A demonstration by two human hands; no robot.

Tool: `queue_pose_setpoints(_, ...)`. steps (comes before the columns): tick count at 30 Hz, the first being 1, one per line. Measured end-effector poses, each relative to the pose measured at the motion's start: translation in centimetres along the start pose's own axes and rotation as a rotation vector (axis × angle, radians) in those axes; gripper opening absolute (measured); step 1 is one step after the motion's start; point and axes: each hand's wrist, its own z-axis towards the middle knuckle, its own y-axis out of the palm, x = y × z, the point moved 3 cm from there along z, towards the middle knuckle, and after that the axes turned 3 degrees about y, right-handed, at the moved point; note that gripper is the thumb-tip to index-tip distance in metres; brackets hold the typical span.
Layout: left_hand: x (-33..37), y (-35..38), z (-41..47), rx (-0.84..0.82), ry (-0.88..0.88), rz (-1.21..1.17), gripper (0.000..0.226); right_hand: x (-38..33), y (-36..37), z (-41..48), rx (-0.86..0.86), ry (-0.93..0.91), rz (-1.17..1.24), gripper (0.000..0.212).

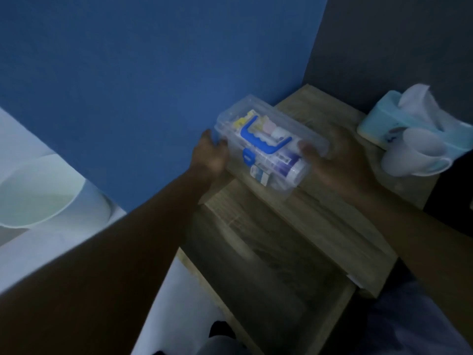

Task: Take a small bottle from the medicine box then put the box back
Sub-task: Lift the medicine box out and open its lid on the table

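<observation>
The medicine box (268,147) is a clear plastic case with a blue handle and blue latch, its lid closed, with tubes and small packets showing through. It rests on the wooden cabinet top (320,213), close to the blue wall. My left hand (210,155) grips its left end. My right hand (335,160) holds its right end, thumb on the lid. No separate small bottle can be made out; the picture is dim and blurred.
A light blue tissue box (384,121) with a white tissue sticking up and a pale cup (414,152) stand at the cabinet's right. A pale round basin (33,196) sits on a white surface at the left. Dark wall behind right.
</observation>
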Motion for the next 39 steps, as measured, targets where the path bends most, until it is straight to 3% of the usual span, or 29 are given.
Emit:
queue_pose_setpoints(3,-0.9,2.0,-2.6,-0.124,-0.213,-0.414,0.038,-0.4,1.5,-0.8,-0.201,-0.108,-0.317,0.102)
queue_pose_setpoints(5,-0.4,3.0,-3.9,-0.170,-0.259,-0.638,0.038,-0.7,2.0,-1.1,-0.185,-0.113,-0.412,0.112)
queue_pose_setpoints(7,-0.2,3.7,-4.4,-0.159,-0.258,-0.685,0.044,-1.1,2.1,-1.1,-0.172,-0.090,-0.413,0.114)
queue_pose_setpoints(12,-0.9,3.8,-4.2,-0.057,-0.225,-0.569,0.057,-1.4,2.0,-1.1,-0.201,-0.090,-0.492,0.125)
queue_pose_setpoints(17,-1.7,3.0,-4.1,0.017,-0.099,-0.423,0.033,-1.5,2.1,-1.2,-0.195,-0.080,-0.535,0.132)
queue_pose_setpoints(20,-2.5,2.9,-4.3,0.064,0.076,-0.242,0.027,-1.7,1.9,-1.3,-0.188,-0.079,-0.523,0.131)
queue_pose_setpoints(24,-2.7,3.2,-5.1,-0.006,0.303,0.068,0.036,-1.8,1.6,-1.5,-0.184,-0.086,-0.513,0.130)
queue_pose_setpoints(29,-1.4,2.8,-6.0,-0.145,0.333,0.311,0.048,-2.4,1.2,-1.6,-0.215,-0.058,-0.453,0.130)
queue_pose_setpoints(31,-0.7,2.6,-6.2,-0.163,0.313,0.338,0.052,-2.7,0.4,-1.4,-0.232,-0.055,-0.368,0.125)
queue_pose_setpoints(35,0.0,2.0,-6.0,-0.179,0.263,0.413,0.070,-3.3,-2.0,-1.2,-0.117,-0.159,-0.130,0.091)
queue_pose_setpoints(39,0.8,1.5,-5.2,-0.162,0.452,0.583,0.085,-4.2,-4.7,-0.1,0.059,-0.348,-0.056,0.050)
